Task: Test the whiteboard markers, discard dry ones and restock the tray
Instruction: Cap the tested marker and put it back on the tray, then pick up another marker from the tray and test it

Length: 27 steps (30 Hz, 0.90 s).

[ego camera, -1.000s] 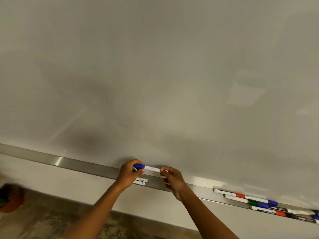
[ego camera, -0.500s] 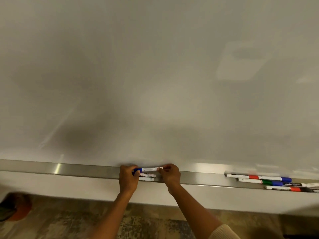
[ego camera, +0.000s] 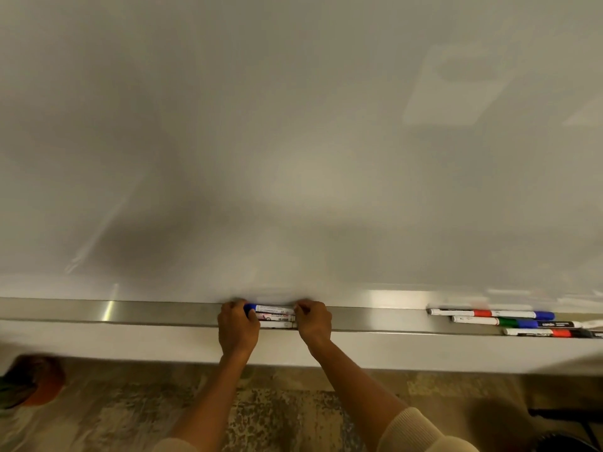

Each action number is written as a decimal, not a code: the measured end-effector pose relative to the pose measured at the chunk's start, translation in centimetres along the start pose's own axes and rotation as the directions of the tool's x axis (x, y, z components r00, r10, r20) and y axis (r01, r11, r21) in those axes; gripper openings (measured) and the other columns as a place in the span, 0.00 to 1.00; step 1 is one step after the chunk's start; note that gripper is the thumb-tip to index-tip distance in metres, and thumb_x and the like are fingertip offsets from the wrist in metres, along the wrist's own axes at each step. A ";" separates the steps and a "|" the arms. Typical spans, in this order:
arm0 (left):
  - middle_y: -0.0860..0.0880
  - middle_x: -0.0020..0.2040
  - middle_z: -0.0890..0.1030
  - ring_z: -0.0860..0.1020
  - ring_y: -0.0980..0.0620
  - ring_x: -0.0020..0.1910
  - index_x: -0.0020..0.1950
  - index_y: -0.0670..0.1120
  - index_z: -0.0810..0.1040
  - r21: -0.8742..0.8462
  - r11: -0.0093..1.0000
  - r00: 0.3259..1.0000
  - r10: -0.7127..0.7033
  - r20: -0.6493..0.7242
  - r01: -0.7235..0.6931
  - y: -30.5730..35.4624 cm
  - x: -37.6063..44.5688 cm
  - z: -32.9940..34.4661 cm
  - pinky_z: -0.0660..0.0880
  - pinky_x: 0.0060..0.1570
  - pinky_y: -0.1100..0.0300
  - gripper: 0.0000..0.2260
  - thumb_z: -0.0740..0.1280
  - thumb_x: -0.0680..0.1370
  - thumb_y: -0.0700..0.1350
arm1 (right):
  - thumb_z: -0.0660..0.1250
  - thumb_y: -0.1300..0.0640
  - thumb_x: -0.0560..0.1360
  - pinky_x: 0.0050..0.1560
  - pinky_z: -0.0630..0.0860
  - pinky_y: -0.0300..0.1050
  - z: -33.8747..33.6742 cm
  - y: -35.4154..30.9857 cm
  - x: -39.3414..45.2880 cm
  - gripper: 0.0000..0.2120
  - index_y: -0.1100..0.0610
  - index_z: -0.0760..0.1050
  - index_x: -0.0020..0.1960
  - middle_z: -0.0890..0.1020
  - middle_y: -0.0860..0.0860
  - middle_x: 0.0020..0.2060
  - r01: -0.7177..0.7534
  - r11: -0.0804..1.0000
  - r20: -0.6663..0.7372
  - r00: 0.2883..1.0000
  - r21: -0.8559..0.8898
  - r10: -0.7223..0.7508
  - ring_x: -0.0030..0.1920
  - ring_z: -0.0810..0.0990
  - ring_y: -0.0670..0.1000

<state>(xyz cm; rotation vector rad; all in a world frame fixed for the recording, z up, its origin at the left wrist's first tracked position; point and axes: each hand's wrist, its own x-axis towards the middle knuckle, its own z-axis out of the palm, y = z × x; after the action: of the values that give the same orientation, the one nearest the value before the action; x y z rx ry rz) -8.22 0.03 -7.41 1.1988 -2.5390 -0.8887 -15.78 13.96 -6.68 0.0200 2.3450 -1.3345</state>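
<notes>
A blank whiteboard (ego camera: 293, 141) fills the view, with a long metal tray (ego camera: 146, 313) along its lower edge. A white marker with a blue cap (ego camera: 270, 309) lies level at the tray's back. My left hand (ego camera: 236, 329) grips its capped end and my right hand (ego camera: 313, 322) grips the other end. Two more white markers (ego camera: 275, 318) lie in the tray just below it, between my hands. Several markers with red, blue, green and black caps (ego camera: 509, 322) lie in the tray at the right.
An orange-brown round object (ego camera: 32, 380) sits on the floor at the lower left. Patterned carpet (ego camera: 277, 419) lies under the board. A dark object (ego camera: 567, 429) shows at the bottom right corner.
Both hands have lowered the blue-capped marker from in front of the board down to the tray, beside the two markers lying there. The camera has tilted down and levelled.
</notes>
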 end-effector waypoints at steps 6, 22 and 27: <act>0.40 0.54 0.78 0.76 0.40 0.53 0.55 0.43 0.79 0.028 1.000 1.000 0.005 0.002 -0.005 0.1 -0.4 0.1 0.78 0.48 0.47 0.08 0.66 0.79 0.45 | 0.62 0.60 0.81 0.62 0.76 0.45 -2.1 0.4 -1.0 0.13 0.57 0.80 0.63 0.84 0.54 0.58 0.043 0.998 0.003 0.999 -0.041 -0.043 0.58 0.81 0.54; 0.40 0.70 0.72 0.69 0.37 0.70 0.71 0.48 0.73 0.185 0.848 0.866 0.470 0.173 -0.497 11.3 -10.5 8.1 0.68 0.64 0.37 0.32 0.51 0.76 0.66 | 0.45 0.29 0.77 0.74 0.53 0.63 -18.3 10.1 -3.9 0.35 0.43 0.53 0.80 0.56 0.52 0.80 0.123 0.702 -0.093 0.960 -0.701 -0.262 0.79 0.58 0.60; 0.43 0.76 0.64 0.61 0.40 0.75 0.75 0.52 0.65 0.197 0.787 0.802 0.523 0.287 -0.584 15.4 -13.4 11.0 0.61 0.70 0.38 0.38 0.41 0.74 0.72 | 0.43 0.27 0.77 0.66 0.61 0.68 -23.2 12.5 -4.0 0.37 0.46 0.61 0.78 0.65 0.56 0.77 0.051 0.650 -0.157 0.953 -0.758 -0.258 0.74 0.67 0.63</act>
<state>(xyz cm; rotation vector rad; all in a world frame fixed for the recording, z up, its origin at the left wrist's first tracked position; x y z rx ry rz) -13.77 22.52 -6.00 0.3336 -3.0132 -0.5475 -17.88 40.46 -5.24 -0.2895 3.0066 -0.3189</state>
